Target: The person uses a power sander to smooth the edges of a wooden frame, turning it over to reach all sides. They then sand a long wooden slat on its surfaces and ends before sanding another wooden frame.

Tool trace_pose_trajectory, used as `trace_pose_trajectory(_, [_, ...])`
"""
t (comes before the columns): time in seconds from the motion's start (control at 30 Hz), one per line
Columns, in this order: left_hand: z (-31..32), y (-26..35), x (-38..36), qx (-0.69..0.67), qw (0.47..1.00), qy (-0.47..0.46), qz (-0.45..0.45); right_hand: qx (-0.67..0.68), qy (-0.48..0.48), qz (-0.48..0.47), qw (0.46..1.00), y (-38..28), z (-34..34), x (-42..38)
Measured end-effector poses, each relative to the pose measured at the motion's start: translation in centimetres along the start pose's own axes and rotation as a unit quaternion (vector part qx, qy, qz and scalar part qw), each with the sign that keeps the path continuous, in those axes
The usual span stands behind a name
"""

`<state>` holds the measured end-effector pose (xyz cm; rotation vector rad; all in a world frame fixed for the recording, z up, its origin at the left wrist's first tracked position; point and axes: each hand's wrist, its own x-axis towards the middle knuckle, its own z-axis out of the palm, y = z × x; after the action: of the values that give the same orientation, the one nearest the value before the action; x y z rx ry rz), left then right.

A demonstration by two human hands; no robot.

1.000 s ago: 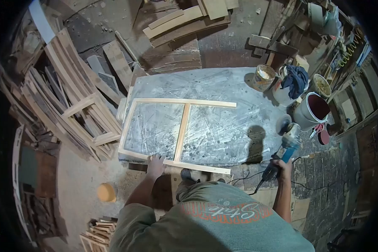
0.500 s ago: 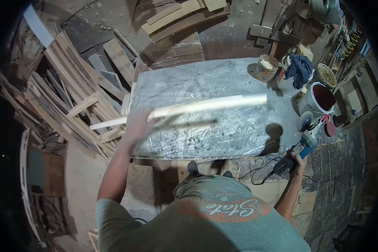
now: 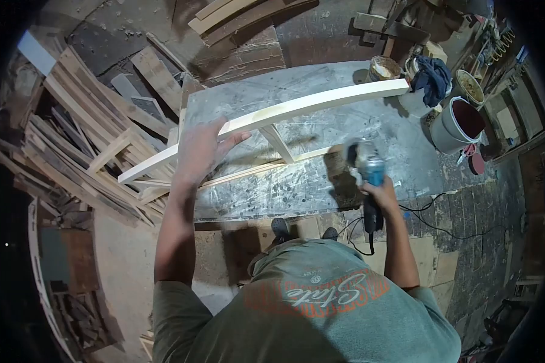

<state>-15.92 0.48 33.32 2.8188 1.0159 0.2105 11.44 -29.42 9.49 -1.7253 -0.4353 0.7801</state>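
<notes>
A pale wooden frame [image 3: 321, 103] with a gently curved upper rail and a short crosspiece is tilted over the grey worktable [image 3: 224, 206]. My left hand [image 3: 203, 150] is closed around the upper rail left of the middle, its thumb along the near side. The lower rail lies close over the tabletop. In my right hand [image 3: 383, 195] is a blue and black angle grinder [image 3: 374, 168], gripped by the body. Its head is smeared by motion and overlaps the right end of the lower rail in this view.
Curved wooden pieces [image 3: 82, 124] are piled left of the table. At its right stand a white bucket [image 3: 445, 136], a can [image 3: 383, 68] and a dark blue cloth [image 3: 433, 81]. A black cord [image 3: 454, 232] trails over the floor.
The frame has turned in my left hand, so its crosspiece and both rails show. My right hand has brought the angle grinder leftward from the table's right edge to over the tabletop.
</notes>
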Motion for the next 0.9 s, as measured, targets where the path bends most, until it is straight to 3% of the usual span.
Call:
trace_pose_trajectory(0.23, [0.7,-0.7,1.1,0.019,1.000,0.017,-0.003,-0.284,-0.079,-0.034,0.955,-0.5,8.9,5.2])
trace_pose_trajectory(0.4, [0.9,-1.2,1.8,0.025,1.000,0.012,-0.014,-0.342,-0.074,0.013,0.937,-0.7,8.8,6.4])
trace_pose_trajectory(0.5, [0.9,-1.4,2.3,0.027,0.999,0.006,-0.019,-0.312,-0.030,0.006,0.950,0.5,4.8,7.4])
trace_pose_trajectory(0.57, [1.0,-1.5,2.6,0.040,0.999,0.004,-0.022,-0.266,-0.017,0.076,0.961,-0.9,1.8,7.8])
trace_pose_trajectory(0.67, [0.4,-1.3,2.9,0.031,0.999,-0.029,-0.030,-0.279,0.060,0.051,0.957,0.2,-1.3,9.3])
trace_pose_trajectory(0.8, [0.6,-1.5,3.1,0.033,0.999,-0.016,-0.021,-0.323,0.083,0.068,0.941,-0.3,-0.4,9.7])
trace_pose_trajectory(0.9, [0.5,-1.6,3.1,0.016,1.000,-0.011,-0.011,-0.302,0.024,0.063,0.951,-0.9,2.9,8.2])
